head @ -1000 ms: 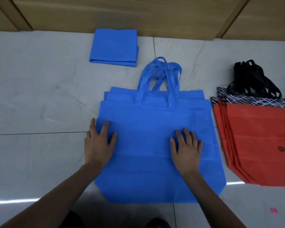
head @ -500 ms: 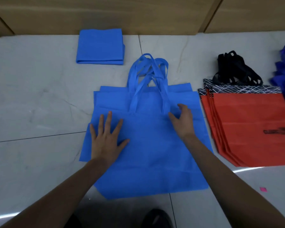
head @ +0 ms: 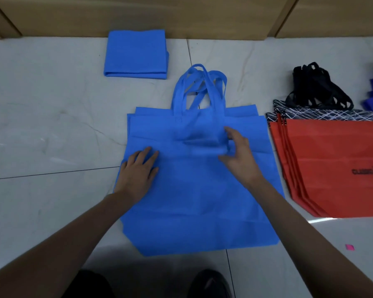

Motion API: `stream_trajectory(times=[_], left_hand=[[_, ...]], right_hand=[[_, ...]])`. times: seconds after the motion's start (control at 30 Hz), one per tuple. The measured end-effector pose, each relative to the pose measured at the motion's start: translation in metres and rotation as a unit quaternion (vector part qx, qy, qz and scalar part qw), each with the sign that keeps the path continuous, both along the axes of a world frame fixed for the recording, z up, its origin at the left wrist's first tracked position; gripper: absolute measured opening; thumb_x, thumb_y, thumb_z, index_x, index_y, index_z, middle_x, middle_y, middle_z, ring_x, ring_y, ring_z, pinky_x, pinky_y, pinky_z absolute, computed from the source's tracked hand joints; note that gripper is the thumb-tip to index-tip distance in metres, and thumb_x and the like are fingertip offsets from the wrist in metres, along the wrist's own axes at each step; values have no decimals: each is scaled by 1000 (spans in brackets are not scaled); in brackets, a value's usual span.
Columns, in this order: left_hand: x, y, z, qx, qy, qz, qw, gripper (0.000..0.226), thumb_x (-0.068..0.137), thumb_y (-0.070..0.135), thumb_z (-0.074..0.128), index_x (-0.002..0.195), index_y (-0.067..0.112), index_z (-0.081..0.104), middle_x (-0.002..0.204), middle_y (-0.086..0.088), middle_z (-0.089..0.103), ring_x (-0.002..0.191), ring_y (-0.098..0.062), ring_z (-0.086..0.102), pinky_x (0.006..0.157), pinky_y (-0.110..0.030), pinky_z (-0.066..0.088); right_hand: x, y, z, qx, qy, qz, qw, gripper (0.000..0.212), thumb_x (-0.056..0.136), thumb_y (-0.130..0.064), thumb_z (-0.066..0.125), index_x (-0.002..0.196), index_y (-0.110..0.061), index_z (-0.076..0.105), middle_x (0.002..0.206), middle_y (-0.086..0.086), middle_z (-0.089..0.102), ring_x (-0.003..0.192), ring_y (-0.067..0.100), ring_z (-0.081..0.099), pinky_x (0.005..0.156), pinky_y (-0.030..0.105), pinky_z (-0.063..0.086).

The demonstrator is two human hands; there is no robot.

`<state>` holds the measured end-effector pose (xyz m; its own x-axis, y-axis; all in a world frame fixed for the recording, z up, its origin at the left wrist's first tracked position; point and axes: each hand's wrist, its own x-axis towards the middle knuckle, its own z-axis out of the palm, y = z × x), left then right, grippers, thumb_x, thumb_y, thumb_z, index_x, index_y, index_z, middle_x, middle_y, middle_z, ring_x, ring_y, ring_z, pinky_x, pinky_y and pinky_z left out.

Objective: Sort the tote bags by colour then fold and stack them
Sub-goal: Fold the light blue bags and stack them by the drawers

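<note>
Blue non-woven totes [head: 198, 190] lie in a loose stack on the floor [head: 41, 125] before you, top edges staggered. Your left hand [head: 138, 171] presses flat and spread on the top bag; your right hand [head: 238, 153] pinches its handles [head: 200, 138], turned down onto the panel. Risk: the slippery layers may shift, dragging a lower bag into the fold. The lower bags' handles [head: 199, 87] splay upward. Folded blue bag [head: 136, 53] sits well apart, red stack [head: 336, 166] just beside, so sideways room is short.
</note>
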<state>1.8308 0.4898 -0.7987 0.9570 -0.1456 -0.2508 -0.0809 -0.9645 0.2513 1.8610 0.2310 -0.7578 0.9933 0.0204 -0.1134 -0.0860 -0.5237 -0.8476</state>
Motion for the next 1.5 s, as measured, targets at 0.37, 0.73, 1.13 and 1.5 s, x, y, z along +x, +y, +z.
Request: stream_trajectory(times=[0.37, 0.73, 1.13, 1.5], left_hand=[[-9, 2, 1, -34, -6, 38, 999, 55, 98, 31, 42, 148, 17, 22, 157, -4, 11, 140, -27, 16, 111, -41, 18], [-41, 30, 17, -183, 19, 367, 912, 40, 86, 43, 61, 106, 10, 52, 100, -5, 55, 86, -26, 54, 68, -34, 39], [-75, 17, 16, -435, 43, 478, 762, 37, 97, 44, 39, 91, 8, 42, 81, -2, 46, 73, -16, 45, 63, -30, 37], [-63, -14, 29, -457, 9, 273, 846, 21, 91, 22, 57, 110, 25, 49, 116, 4, 52, 90, -8, 57, 70, -10, 43]], right_hand=[[-117, 29, -61, -388, -103, 130, 907, 48, 88, -28, 36, 134, -15, 43, 137, 8, 51, 135, 26, 31, 111, 51, 27], [-150, 61, -64, -446, -42, 91, 890, 94, 84, -75, 29, 143, -2, 33, 152, 14, 30, 142, 29, 22, 114, 46, 15], [-124, 64, -63, -407, -119, 53, 904, 55, 87, -35, 35, 136, -10, 42, 127, 6, 60, 126, 23, 38, 109, 47, 18], [-116, 65, -46, 20, 3, -154, 988, 51, 99, -45, 28, 121, -8, 55, 121, 7, 58, 117, 20, 50, 103, 40, 40]])
